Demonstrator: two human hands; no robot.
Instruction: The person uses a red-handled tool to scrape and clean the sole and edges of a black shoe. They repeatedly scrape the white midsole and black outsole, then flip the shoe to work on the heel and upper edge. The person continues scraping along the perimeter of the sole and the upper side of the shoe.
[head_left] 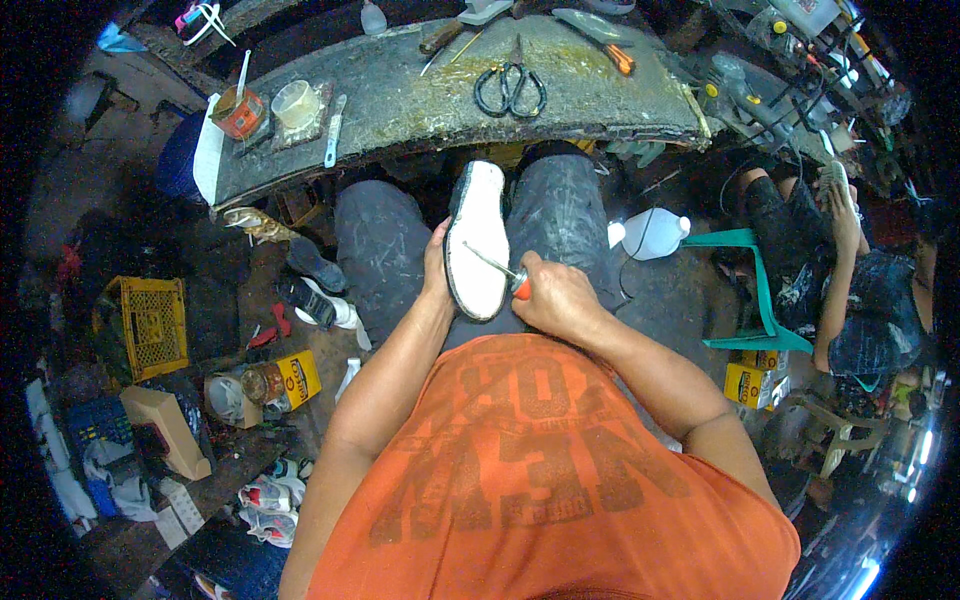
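Note:
Between my knees stands a shoe [478, 262] with its white sole facing up and a dark edge around it. My left hand [436, 266] is closed on the shoe's left side, its fingers partly hidden behind it. An awl [520, 285] with an orange handle and a thin metal shaft is gripped in my right hand [562, 298], at the shoe's right edge. Its shaft slants up and left over the sole. Whether the tip is in the sole or only against it, I cannot tell.
On the worn bench [400, 120] ahead lie black-handled scissors [510, 90], an orange can [238, 113] and a clear cup [296, 104]. A white jug [656, 234] and a green stool [765, 290] stand to the right, near another person [870, 310]. Loose shoes [318, 303] and a yellow crate [150, 325] are left.

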